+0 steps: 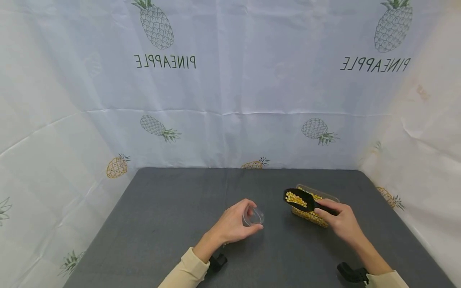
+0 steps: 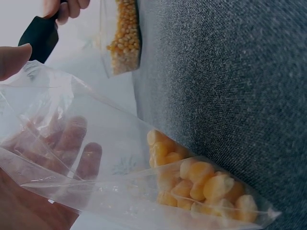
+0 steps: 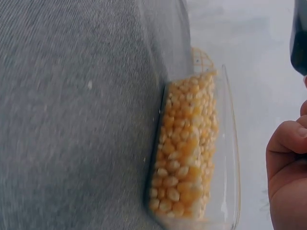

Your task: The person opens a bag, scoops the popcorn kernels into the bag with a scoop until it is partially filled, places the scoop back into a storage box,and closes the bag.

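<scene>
My left hand (image 1: 235, 223) holds a clear plastic bag (image 1: 256, 218) by its mouth, thumb and fingers spread apart at the rim. In the left wrist view, yellow corn kernels (image 2: 206, 184) lie in the bag's bottom corner, and the fingers show through the film. My right hand (image 1: 340, 222) grips the handle of a black scoop (image 1: 309, 199), its bowl pointing left toward the bag. Corn kernels (image 1: 295, 199) fill part of the scoop. Beneath the scoop and right hand stands a clear rectangular container (image 3: 226, 177) of corn kernels, partly covered by them in the head view.
Both hands are over a dark grey table (image 1: 173, 212). White cloth (image 1: 223, 88) with pineapple prints hangs behind it and along both sides. Black wrist mounts (image 1: 217, 262) sit below the forearms, near the table surface.
</scene>
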`<state>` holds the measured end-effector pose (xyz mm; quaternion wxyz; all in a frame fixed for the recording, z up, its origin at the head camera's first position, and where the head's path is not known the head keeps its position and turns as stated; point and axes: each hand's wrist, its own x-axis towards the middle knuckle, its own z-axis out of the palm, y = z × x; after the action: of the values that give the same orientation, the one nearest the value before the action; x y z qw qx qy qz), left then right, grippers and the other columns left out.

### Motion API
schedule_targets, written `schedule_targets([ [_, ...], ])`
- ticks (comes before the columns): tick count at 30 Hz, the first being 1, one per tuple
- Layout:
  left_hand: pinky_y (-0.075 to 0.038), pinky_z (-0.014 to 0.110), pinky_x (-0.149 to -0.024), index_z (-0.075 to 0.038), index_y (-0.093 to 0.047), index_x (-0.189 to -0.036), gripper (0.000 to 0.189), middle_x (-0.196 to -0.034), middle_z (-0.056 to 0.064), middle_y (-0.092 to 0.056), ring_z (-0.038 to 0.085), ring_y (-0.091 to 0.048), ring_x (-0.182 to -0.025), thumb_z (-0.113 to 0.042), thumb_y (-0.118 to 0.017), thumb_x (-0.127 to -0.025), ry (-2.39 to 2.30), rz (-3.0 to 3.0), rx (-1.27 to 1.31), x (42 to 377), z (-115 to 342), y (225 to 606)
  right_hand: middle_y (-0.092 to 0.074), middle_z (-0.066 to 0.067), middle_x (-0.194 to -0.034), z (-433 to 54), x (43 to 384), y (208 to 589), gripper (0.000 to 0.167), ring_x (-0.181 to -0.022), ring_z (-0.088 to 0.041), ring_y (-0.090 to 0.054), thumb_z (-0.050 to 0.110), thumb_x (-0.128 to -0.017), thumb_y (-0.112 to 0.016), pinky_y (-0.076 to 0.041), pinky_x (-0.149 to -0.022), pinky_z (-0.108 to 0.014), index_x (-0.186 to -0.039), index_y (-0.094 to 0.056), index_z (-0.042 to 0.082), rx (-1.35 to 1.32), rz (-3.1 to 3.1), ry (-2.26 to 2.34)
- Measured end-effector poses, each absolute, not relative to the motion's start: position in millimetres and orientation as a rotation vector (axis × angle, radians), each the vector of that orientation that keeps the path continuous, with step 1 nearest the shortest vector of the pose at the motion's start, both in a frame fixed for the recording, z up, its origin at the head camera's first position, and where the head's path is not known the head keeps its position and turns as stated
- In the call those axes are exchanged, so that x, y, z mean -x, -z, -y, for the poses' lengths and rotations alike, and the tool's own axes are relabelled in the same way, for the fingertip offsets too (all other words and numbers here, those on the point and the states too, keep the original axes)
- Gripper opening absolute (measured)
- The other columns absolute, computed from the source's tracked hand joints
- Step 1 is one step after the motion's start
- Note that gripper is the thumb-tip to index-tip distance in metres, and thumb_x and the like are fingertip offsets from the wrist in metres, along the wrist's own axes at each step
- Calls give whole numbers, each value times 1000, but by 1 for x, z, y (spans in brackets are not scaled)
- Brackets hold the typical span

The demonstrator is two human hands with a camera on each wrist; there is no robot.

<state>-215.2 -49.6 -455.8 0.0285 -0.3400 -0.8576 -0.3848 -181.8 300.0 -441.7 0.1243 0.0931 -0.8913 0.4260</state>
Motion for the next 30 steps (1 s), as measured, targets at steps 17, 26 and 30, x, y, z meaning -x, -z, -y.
schedule_targets([
  [17, -43, 21, -66, -10, -58, -129, 53, -103, 4, -62, 3, -49, -76, -43, -74, -91, 1195, 2641, 1058, 216, 50, 458, -67, -24, -124, -281, 184, 439, 30, -113, 15, -47, 5, -92, -73, -46, -97, -24, -121, -72, -3, -429, 2545, -1254],
  [26, -43, 22, -66, -10, -58, -130, 55, -104, 4, -62, 3, -49, -76, -45, -74, -91, 1199, 2645, 1054, 216, 50, 459, -68, -19, -123, -273, 186, 434, 29, -109, 4, -58, 6, -92, -74, -54, -85, -32, -121, -73, 0, -498, 2561, -1283],
  [30, -44, 22, -67, -13, -58, -129, 54, -104, 4, -62, 3, -50, -77, -47, -74, -90, 1209, 2647, 1055, 216, 50, 458, -67, -20, -125, -269, 187, 434, 29, -112, 5, -56, 6, -92, -74, -53, -88, -36, -121, -74, 2, -525, 2573, -1274],
])
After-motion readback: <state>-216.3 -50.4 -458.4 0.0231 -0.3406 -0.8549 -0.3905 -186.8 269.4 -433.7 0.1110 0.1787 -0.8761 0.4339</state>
